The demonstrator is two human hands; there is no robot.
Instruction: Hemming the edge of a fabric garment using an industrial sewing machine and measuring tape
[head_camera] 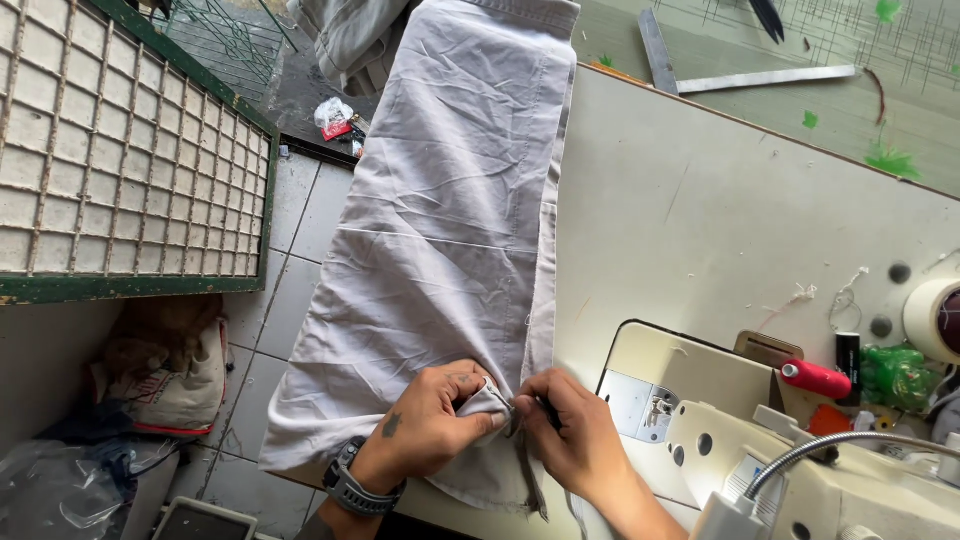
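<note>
A long light-grey garment (440,220) lies spread over the left edge of a pale sewing table (720,210) and hangs toward the floor. My left hand (435,420), with a dark watch on the wrist, pinches a bunched fold of the cloth near its lower edge. Touching the same fold from the right, my right hand (575,430) grips a small dark tool, mostly hidden by the fingers. A brownish strip (530,475) dangles from the cloth below the hands.
A cream sewing machine (780,450) with a bent metal lamp neck sits at the lower right. A red thread spool (815,378), green plastic and a tape roll (935,318) lie behind it. Metal rulers (700,75) rest on a green mat. A wire-mesh panel (120,160) and bags stand left.
</note>
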